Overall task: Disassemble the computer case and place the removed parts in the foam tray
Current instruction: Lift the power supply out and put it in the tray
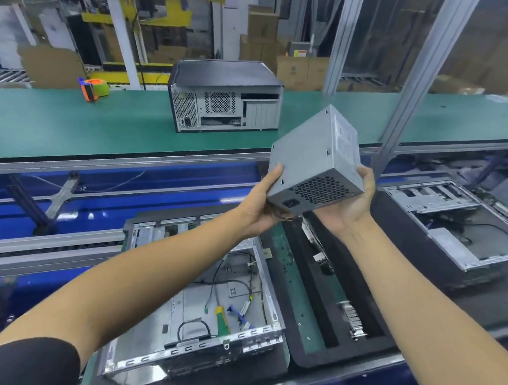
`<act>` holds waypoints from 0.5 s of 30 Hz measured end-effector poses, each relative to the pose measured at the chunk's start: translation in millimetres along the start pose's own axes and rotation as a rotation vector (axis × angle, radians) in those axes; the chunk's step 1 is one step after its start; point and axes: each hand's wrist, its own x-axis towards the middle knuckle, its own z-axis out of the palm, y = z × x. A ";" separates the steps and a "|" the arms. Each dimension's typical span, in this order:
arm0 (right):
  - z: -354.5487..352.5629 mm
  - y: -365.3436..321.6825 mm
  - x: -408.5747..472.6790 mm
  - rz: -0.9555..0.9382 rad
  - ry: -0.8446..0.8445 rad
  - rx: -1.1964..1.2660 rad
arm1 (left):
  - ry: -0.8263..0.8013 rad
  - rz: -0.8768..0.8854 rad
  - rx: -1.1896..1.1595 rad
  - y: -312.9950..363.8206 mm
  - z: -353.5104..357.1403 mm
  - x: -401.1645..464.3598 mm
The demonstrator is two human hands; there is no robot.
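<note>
A grey metal power supply [313,159] is held up in the air between both hands, its vented end with the socket facing me. My left hand [262,203] grips its left lower edge. My right hand [350,202] cups it from below on the right. Under my arms lies the opened computer case [194,307] with loose cables and a green-handled screwdriver [222,320] inside. To its right sits the black foam tray [320,303] with long slots; a metal bracket part [353,319] rests in one slot.
Another stripped case [454,226] lies at the right. A closed computer case [225,96] stands on the green conveyor belt [67,125] beyond, with an orange tape dispenser [93,89] at far left. An aluminium post [411,75] slants up at right.
</note>
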 end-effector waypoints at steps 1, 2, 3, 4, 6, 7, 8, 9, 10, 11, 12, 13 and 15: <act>-11.0 -3.6 4.3 0.025 0.004 -0.005 | 0.007 0.000 -0.016 -2.8 2.3 6.3; -22.4 -8.2 9.2 0.057 0.010 -0.018 | 0.019 0.001 -0.024 -5.1 3.7 13.4; -32.8 -12.2 14.9 0.092 0.010 -0.040 | 0.033 0.007 -0.017 -6.4 5.1 19.5; -41.8 -16.5 21.4 0.127 0.008 -0.070 | 0.056 0.013 -0.002 -7.4 6.0 25.4; -58.9 -24.0 34.5 0.170 0.024 -0.145 | 0.121 0.021 0.019 -10.0 7.0 34.4; -67.8 -26.3 41.4 0.179 0.048 -0.190 | 0.161 0.028 0.012 -11.9 6.2 38.1; -77.1 -27.5 48.7 0.190 0.069 -0.236 | 0.201 0.033 -0.004 -13.5 3.6 42.2; -85.6 -28.1 55.6 0.213 0.075 -0.281 | 0.235 0.037 -0.012 -14.7 0.9 46.4; -94.1 -26.9 61.9 0.248 0.066 -0.330 | 0.268 0.040 -0.001 -14.8 -2.0 49.8; -102.2 -24.4 67.4 0.285 0.055 -0.392 | 0.316 0.040 0.032 -14.1 -4.6 53.9; -108.5 -20.5 72.2 0.313 0.065 -0.452 | 0.382 0.039 0.094 -12.5 -7.2 58.4; -116.5 -13.3 77.7 0.318 0.120 -0.501 | 0.453 0.036 0.171 -10.4 -8.7 62.7; -134.1 5.9 86.2 0.278 0.311 -0.589 | 0.570 0.027 0.318 -6.7 -12.1 71.6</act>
